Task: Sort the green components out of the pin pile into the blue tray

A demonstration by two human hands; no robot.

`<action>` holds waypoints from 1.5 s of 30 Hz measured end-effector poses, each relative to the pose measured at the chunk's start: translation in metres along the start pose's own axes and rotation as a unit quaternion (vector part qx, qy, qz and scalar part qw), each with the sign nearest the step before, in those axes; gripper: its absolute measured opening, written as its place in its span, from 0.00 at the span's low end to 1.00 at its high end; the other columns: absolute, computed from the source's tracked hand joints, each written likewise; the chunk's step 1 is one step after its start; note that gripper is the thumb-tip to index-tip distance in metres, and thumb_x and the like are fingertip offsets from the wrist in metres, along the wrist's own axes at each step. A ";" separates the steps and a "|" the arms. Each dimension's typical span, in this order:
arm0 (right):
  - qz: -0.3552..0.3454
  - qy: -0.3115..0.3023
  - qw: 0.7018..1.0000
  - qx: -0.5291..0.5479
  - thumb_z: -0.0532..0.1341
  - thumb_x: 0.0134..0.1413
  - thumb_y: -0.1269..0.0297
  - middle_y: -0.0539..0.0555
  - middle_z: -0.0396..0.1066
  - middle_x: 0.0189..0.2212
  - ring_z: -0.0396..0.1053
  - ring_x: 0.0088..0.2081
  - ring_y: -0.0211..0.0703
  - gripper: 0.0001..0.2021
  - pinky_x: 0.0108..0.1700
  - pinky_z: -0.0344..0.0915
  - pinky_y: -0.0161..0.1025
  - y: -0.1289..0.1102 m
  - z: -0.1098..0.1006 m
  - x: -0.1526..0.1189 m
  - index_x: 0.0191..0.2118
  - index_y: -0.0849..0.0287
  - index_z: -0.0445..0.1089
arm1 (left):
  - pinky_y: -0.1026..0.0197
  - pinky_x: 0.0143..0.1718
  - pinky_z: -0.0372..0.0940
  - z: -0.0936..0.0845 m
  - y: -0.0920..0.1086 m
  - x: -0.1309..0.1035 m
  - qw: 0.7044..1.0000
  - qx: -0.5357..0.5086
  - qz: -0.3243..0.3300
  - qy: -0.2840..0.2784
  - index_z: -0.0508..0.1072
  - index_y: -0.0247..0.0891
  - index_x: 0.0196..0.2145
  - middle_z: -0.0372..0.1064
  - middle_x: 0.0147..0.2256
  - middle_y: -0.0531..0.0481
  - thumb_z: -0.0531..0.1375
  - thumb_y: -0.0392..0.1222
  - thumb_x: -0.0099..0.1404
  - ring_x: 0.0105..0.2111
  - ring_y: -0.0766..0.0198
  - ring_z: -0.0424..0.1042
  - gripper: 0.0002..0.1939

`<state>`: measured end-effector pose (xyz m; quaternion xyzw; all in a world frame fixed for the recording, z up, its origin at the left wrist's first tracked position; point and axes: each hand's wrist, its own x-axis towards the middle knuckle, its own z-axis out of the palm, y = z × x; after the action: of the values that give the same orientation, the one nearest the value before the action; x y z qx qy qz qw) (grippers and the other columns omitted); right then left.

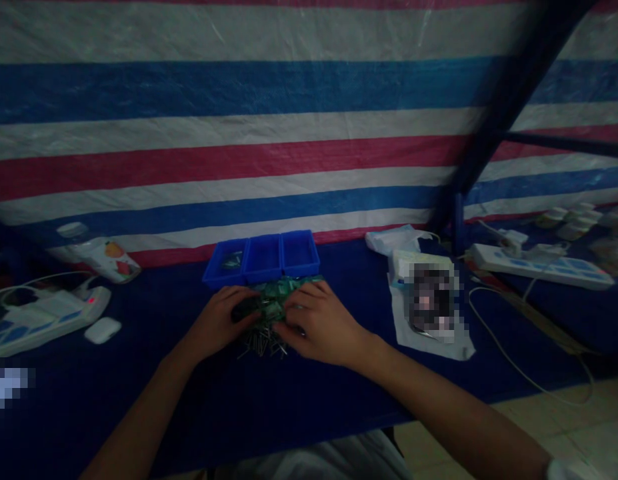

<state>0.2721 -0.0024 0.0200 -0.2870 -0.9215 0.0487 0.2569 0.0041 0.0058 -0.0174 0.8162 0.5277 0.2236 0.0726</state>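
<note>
A heap of small green pieces (277,293) lies on the blue tabletop, and thin metal pins that look like nails (261,341) are scattered at its near side. My left hand (221,317) touches the heap's left side, thumb and fingers apart around its edge. On the right side, my right hand (321,320) rests against the same heap with fingers curled in; what lies under them is hidden. Just behind the heap stands a blue three-part tray (263,275), its left compartment holding a few small pieces (232,260).
At left are a power strip (49,320), a white earphone-type case (103,330) and a tilted bottle (109,257). At right lie a white sheet (403,327) with a blurred item on it, another power strip (539,265) and a loose cable (509,363). Striped sheeting (239,147) hangs behind.
</note>
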 end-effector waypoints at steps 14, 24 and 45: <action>0.337 0.194 0.867 -0.312 0.58 0.63 0.50 0.65 0.58 0.64 0.52 0.67 0.72 0.20 0.60 0.58 0.69 0.051 -0.025 -0.247 0.53 0.53 0.74 | 0.44 0.56 0.68 0.003 -0.002 0.000 1.000 -0.004 -0.002 0.025 0.79 0.43 0.48 0.78 0.48 0.44 0.57 0.63 0.69 0.50 0.50 0.75 0.24; 0.356 0.187 0.863 -0.305 0.57 0.63 0.50 0.63 0.59 0.65 0.51 0.68 0.71 0.21 0.61 0.57 0.68 0.051 -0.024 -0.245 0.56 0.52 0.73 | 0.46 0.56 0.67 0.001 0.002 0.001 0.999 -0.016 -0.022 0.023 0.78 0.42 0.46 0.78 0.47 0.43 0.55 0.64 0.69 0.49 0.50 0.75 0.25; 0.439 0.156 0.837 -0.288 0.51 0.63 0.42 0.64 0.55 0.67 0.50 0.67 0.72 0.27 0.57 0.56 0.72 0.065 -0.029 -0.218 0.60 0.51 0.68 | 0.45 0.57 0.67 0.001 -0.001 0.001 0.999 -0.013 -0.030 0.013 0.78 0.42 0.47 0.78 0.48 0.43 0.54 0.64 0.69 0.50 0.50 0.76 0.26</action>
<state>0.4726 -0.0710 -0.0670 -0.7261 -0.6193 -0.1567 0.2545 0.0041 0.0066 -0.0180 0.7961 0.5499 0.2385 0.0834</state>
